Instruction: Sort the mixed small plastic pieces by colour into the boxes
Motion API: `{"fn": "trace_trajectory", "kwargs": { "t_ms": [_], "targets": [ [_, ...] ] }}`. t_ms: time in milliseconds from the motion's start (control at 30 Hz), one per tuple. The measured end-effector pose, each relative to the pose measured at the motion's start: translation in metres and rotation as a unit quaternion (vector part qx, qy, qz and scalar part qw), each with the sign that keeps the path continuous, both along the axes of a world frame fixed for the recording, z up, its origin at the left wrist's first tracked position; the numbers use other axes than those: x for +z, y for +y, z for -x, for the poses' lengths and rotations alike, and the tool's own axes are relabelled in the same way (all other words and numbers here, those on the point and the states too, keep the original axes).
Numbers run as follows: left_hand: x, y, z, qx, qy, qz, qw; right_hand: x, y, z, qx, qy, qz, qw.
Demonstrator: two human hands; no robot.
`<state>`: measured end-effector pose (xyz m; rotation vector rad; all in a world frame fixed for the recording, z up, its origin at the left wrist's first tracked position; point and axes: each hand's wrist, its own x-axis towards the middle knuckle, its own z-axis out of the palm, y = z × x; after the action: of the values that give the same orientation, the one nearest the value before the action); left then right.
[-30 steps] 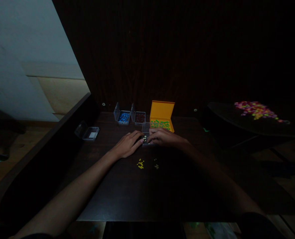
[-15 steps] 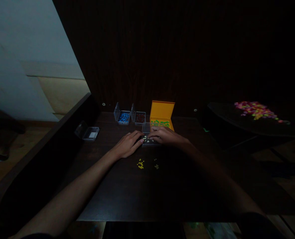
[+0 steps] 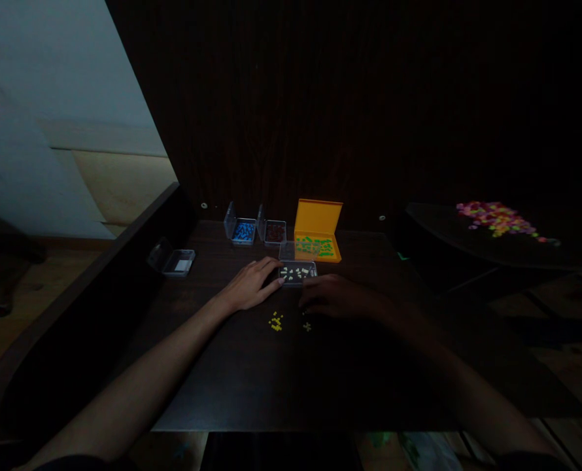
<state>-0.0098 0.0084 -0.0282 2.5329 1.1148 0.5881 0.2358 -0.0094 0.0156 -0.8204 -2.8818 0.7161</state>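
Observation:
On the dark table (image 3: 252, 379) a small clear box (image 3: 297, 271) holds several pale pieces. My left hand (image 3: 249, 286) lies flat beside it, fingers stretched out, fingertips touching its left edge. My right hand (image 3: 334, 297) sits in shadow just in front of the box, fingers curled down toward the table near a few loose yellow pieces (image 3: 308, 325). Whether it holds anything cannot be seen. A second small heap of yellow pieces (image 3: 276, 321) lies in front of my left hand.
An open orange box of green pieces (image 3: 317, 245) stands behind the clear box. Left of it are a clear box of blue pieces (image 3: 243, 231) and one of dark red pieces (image 3: 274, 232). Another open clear box (image 3: 178, 262) sits at the table's left. A pile of colourful pieces (image 3: 497, 218) lies on a surface at right.
My right hand has drawn back from over the clear box toward me, down near the loose yellow pieces, uncovering the box. My left hand has stayed put.

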Motion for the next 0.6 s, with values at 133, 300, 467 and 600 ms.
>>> {"fn": "trace_trajectory", "kwargs": {
  "t_ms": [133,300,467,600],
  "targets": [
    [-0.003,0.001,0.001,-0.001,-0.002,-0.005,1.000,-0.012,-0.009,-0.003,-0.019,0.014,0.012,1.000],
    [-0.002,0.000,0.001,-0.002,0.002,-0.005,1.000,-0.018,-0.015,-0.005,-0.034,0.019,-0.005,0.999],
    [-0.001,0.000,0.000,0.001,0.005,-0.006,1.000,-0.023,-0.018,-0.006,-0.037,0.029,-0.017,0.999],
    [0.000,0.000,0.000,0.004,0.003,-0.004,1.000,-0.026,-0.020,-0.005,-0.044,0.041,-0.027,0.998]
  ]
}}
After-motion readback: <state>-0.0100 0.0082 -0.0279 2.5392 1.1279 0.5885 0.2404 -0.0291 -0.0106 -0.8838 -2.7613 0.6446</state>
